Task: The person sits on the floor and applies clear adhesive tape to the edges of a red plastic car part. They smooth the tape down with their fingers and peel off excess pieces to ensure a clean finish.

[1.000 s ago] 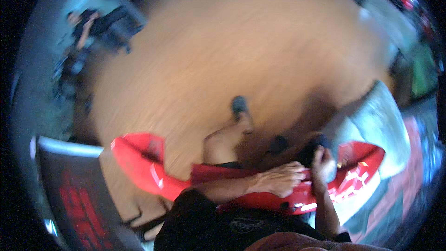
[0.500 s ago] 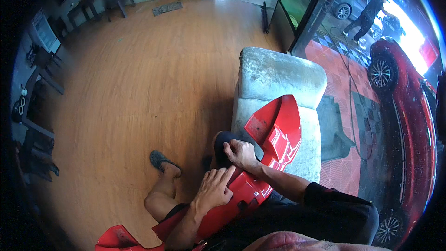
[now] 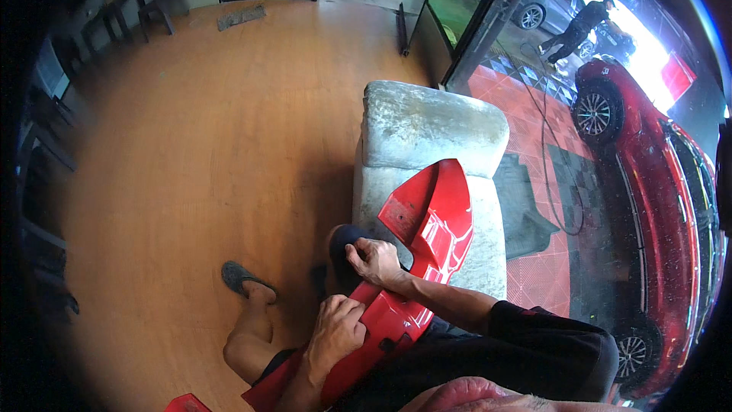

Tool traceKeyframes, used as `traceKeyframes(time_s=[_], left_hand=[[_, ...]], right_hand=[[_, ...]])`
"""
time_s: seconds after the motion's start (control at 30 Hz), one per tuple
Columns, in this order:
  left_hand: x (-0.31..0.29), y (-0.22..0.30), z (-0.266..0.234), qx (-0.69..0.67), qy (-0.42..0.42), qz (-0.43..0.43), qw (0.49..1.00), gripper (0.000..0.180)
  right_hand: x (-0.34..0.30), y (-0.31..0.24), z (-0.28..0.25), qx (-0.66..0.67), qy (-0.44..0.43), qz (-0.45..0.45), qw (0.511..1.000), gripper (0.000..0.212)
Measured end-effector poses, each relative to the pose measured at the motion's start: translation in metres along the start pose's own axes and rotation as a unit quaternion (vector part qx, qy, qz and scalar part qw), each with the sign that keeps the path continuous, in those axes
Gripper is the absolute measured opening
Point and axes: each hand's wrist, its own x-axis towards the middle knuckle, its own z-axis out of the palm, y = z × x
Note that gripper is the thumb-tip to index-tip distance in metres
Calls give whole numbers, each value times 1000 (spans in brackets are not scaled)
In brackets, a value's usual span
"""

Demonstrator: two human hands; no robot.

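1. Glossy red car body panel (image 3: 393, 314) lies across the person's lap, its long axis slanting from lower left to upper right
2. Left hand (image 3: 335, 329) seems to grip the panel's edge near mid-length, fingers curled over it
3. Right hand (image 3: 375, 262), nearer the flared end, crosses the panel at the wrist; its fingers curl inward, whether around anything I cannot tell
4. That flared end extends over the grey sofa (image 3: 435, 126)

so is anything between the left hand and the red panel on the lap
Nothing visible is: the left hand lies directly on the red panel. The right hand is farther along, its forearm crossing over the panel, but it isn't between the two.
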Motion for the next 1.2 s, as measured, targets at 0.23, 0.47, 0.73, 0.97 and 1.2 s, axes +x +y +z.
traceKeyframes(time_s=[0.23,0.47,0.73,0.97,1.2], left_hand=[[-5,3,-3,25,7,5,1000,31],[-1,1,-3,34,20,26,999,26],[0,1,-8,19,80,47,996,16],[-16,-3,13,12,57,31,998,17],[-9,5,21,9,65,-24,998,47]], right_hand=[[0,-7,4,-11,-9,44,999,39],[5,-1,4,-22,-14,45,999,38],[9,-11,1,-7,-36,68,997,38],[0,-7,6,-8,-5,-17,1000,39],[2,17,13,6,22,-46,999,49]])
